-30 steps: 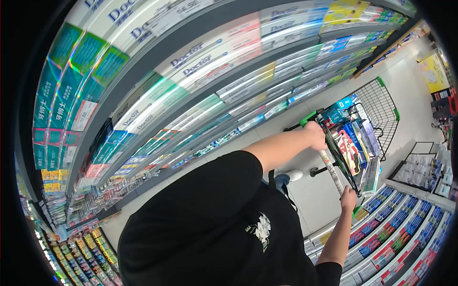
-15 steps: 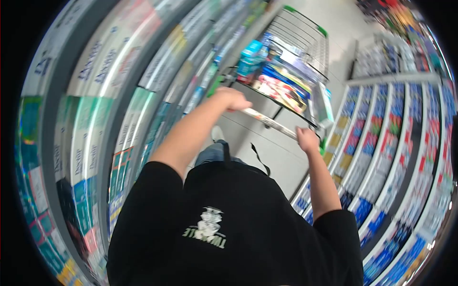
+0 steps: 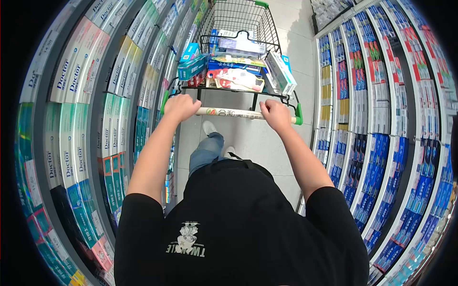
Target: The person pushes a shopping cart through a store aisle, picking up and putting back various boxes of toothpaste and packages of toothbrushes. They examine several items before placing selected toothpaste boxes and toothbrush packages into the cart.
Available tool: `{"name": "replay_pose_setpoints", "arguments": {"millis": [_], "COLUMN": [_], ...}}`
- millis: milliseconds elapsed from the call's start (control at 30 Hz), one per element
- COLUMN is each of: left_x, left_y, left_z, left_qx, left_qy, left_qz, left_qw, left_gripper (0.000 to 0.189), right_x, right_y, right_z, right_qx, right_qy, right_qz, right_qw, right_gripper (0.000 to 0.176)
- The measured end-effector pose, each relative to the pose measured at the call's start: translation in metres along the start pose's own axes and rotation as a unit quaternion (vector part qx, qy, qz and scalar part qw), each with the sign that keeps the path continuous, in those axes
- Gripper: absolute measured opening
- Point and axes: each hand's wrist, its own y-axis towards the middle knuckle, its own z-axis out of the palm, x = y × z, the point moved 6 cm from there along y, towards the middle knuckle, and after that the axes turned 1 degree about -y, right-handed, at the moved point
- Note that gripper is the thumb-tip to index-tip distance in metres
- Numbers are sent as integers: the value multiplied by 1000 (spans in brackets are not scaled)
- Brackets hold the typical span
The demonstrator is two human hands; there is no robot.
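Both hands grip the pale handle bar (image 3: 229, 113) of a shopping cart. My left hand (image 3: 182, 107) is wrapped round the bar near its left end, beside the green end piece. My right hand (image 3: 276, 114) is closed round it near the right end. Just beyond the bar, the black wire cart (image 3: 238, 18) holds several packages. A teal box (image 3: 192, 68) is at its left, a red and white package (image 3: 234, 78) in the middle front, and a long white and green box (image 3: 281, 71) leans at the right. A pale purple pack (image 3: 242, 46) lies further in.
Shelves of toothpaste boxes (image 3: 71, 71) line the left side closely. On the right, racks of toothbrush packs (image 3: 377, 157) run along the aisle. Tiled floor (image 3: 293, 47) shows beside the cart and below the handle. A white shoe (image 3: 209, 127) is under the bar.
The cart, tilted to the right in the earlier view, now appears straight ahead and further left. The view is sharper, and one foot shows further forward. Both hands have stayed on the bar.
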Motion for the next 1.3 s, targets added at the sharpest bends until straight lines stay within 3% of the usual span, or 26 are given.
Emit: {"name": "replay_pose_setpoints", "arguments": {"millis": [67, 167, 267, 400, 500, 567, 700, 833, 900, 967, 1033, 1100, 1167, 1200, 1300], "left_x": [2, 1, -1, 2, -1, 0, -1, -4, -9, -6, -26, -33, -29, -24, -1], "left_y": [-18, -44, -66, -92, -106, -112, -125, -134, -140, -151, -190, -232, -267, -283, -318], "left_z": [8, 16, 26, 45, 49, 54, 60, 61, 53, 49, 5, -30, -50, -62, -70], "left_qx": [-67, -105, -141, -211, -221, -229, -263, -247, -232, -264, -212, -159, -137, -173, -191], "left_qy": [4, 8, 12, 22, 23, 22, 29, -33, -91, -349, -627, -684, -593, -513, -442], "left_qz": [-13, -14, -12, -22, -29, -29, -18, 45, 72, 113, 135, 207, 233, 218, 165], "left_qw": [998, 994, 990, 977, 975, 973, 964, 967, 966, 892, 738, 681, 759, 812, 861], "left_gripper": [50, 51, 47, 39, 39, 39, 38, 29, 25, 37, 57, 71, 80, 82, 74], "right_x": [3, 34, 28, -45, -71, -82, -80, -45, -40, -18, 5, 34, 61, 76, 106], "right_y": [-23, -49, -46, -29, -42, -62, -104, -138, -144, -145, -143, -137, -134, -132, -126], "right_z": [-9, -68, -86, -48, -60, -73, -108, -138, -138, -143, -134, -117, -100, -95, -87], "right_qx": [-136, -324, -370, -108, -191, -219, -206, -97, -54, -11, 55, 106, 165, 183, 209], "right_qy": [40, -41, -144, 17, 95, 267, 409, 571, 563, 526, 497, 513, 530, 537, 507], "right_qz": [-117, -154, -30, 178, 204, 253, 169, 93, 40, 0, -15, -34, -53, -66, -147], "right_qw": [983, 933, 917, 978, 956, 904, 873, 810, 824, 851, 866, 851, 830, 821, 823], "right_gripper": [23, 38, 63, 76, 63, 51, 46, 50, 52, 56, 60, 62, 62, 62, 64]}}
